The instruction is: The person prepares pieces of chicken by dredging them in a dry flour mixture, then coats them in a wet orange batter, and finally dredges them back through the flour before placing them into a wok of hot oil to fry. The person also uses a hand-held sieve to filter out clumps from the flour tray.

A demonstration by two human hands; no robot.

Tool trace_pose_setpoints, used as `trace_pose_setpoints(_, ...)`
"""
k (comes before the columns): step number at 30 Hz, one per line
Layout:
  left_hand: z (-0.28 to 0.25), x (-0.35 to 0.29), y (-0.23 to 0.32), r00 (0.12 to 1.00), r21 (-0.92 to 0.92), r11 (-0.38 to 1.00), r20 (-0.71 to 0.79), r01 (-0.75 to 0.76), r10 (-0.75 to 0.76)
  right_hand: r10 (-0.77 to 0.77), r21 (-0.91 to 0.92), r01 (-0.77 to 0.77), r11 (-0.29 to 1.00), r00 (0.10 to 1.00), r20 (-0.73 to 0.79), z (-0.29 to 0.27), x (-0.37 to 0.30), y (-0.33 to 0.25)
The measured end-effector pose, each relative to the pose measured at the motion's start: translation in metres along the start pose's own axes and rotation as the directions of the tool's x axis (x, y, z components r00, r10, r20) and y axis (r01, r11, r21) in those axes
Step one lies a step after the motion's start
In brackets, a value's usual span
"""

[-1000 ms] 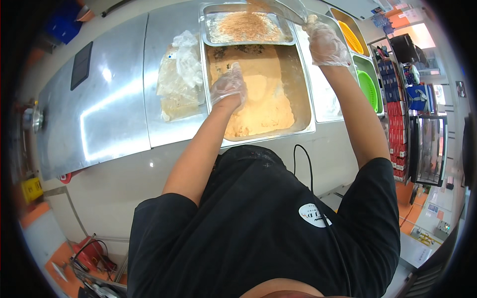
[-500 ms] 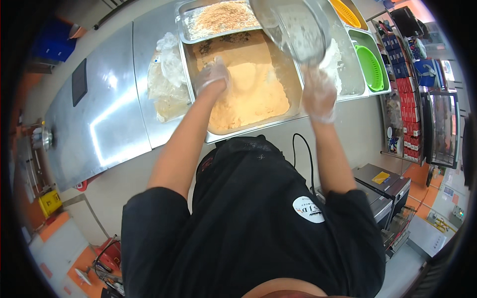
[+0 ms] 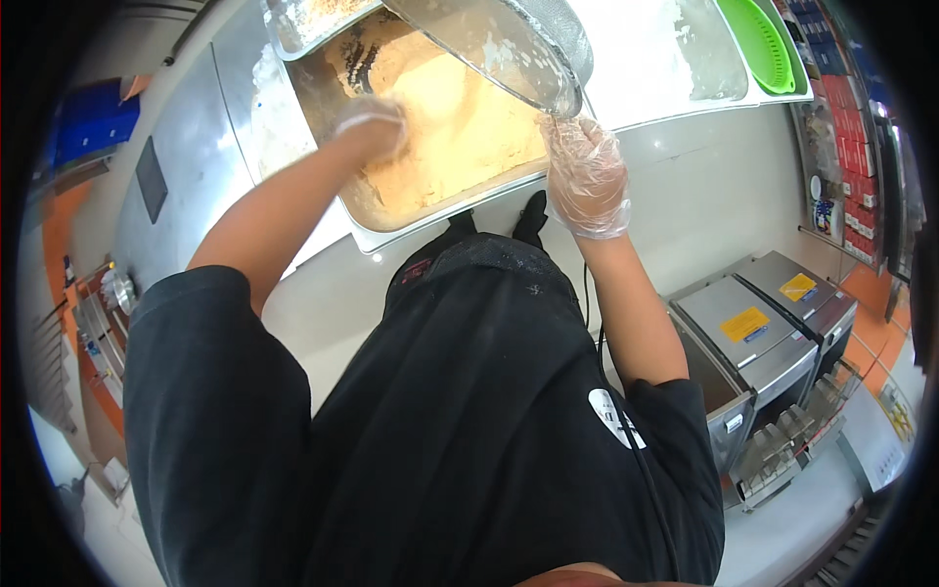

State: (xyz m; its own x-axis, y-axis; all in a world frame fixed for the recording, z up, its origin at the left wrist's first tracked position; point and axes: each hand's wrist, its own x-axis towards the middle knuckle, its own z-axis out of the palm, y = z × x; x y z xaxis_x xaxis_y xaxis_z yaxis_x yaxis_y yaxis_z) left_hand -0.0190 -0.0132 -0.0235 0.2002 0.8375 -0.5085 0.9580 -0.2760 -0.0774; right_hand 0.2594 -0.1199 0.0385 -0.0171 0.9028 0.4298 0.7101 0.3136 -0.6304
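A deep metal pan (image 3: pixel 380 238) holds a layer of pale orange powder (image 3: pixel 460 137), with dark specks at its far left. My right hand (image 3: pixel 587 176), in a clear plastic glove, is closed on the near edge of a large round metal sieve (image 3: pixel 489 44). The sieve is tilted over the pan's far right part, with white powder clinging to it. Over the left side of the powder is my left hand (image 3: pixel 375 127), also gloved. It is smeared by motion, so its fingers cannot be made out.
A smaller metal tray (image 3: pixel 293 44) of coarse crumbs stands at the far left. Clear plastic bags (image 3: pixel 272 108) lie left of the pan. On the right are a container with white powder (image 3: pixel 719 68) and a green basket (image 3: pixel 761 49). Steel fryer-like units (image 3: pixel 743 323) stand lower right.
The sieve has come left and nearer, from beside the pan to over its right part, with my right hand still holding it. My left hand has shifted on the powder's left side. The view has shifted.
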Motion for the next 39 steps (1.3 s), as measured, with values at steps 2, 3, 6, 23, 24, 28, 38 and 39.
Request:
trace_pose_setpoints(2, -0.026, -0.038, 0.040, 0.964, 0.089, 0.991, 0.257, -0.098, 0.072, -0.081, -0.106, 0.082, 0.991, 0.997, 0.013, 0.003, -0.005, 0.011)
trace_pose_setpoints(3, -0.022, -0.051, 0.051, 0.954, 0.050, 0.988, 0.270, -0.147, 0.128, -0.080, -0.102, 0.080, 0.992, 0.997, 0.006, 0.004, -0.005, 0.013)
trace_pose_setpoints(6, 0.029, -0.052, 0.069, 0.960, -0.135, 0.985, 0.242, -0.108, 0.139, -0.181, -0.021, 0.180, 0.983, 0.978, -0.105, 0.008, -0.006, 0.015)
trace_pose_setpoints(23, -0.039, -0.011, 0.147, 0.968, -0.982, -0.034, 0.175, 0.184, 0.180, -0.324, -0.286, 0.314, 0.905, 0.946, 0.013, 0.000, 0.000, 0.024)
trace_pose_setpoints(24, -0.050, -0.018, 0.148, 0.958, -0.976, -0.109, 0.157, 0.187, 0.241, -0.327, -0.292, 0.316, 0.903, 0.945, 0.013, 0.000, 0.001, 0.025)
trace_pose_setpoints(28, -0.068, -0.027, 0.147, 0.913, -0.925, -0.273, 0.146, 0.262, 0.381, -0.361, -0.337, 0.350, 0.874, 0.932, 0.031, 0.000, 0.002, 0.024)
trace_pose_setpoints(38, -0.013, -0.009, 0.116, 0.827, -0.520, -0.666, 0.163, 0.535, 0.537, -0.393, -0.252, 0.388, 0.887, 0.919, 0.031, -0.002, 0.007, 0.023)
trace_pose_setpoints(39, -0.013, -0.016, 0.106, 0.841, -0.526, -0.677, 0.159, 0.515, 0.516, -0.402, -0.242, 0.397, 0.885, 0.915, 0.031, -0.005, 0.009, 0.020)
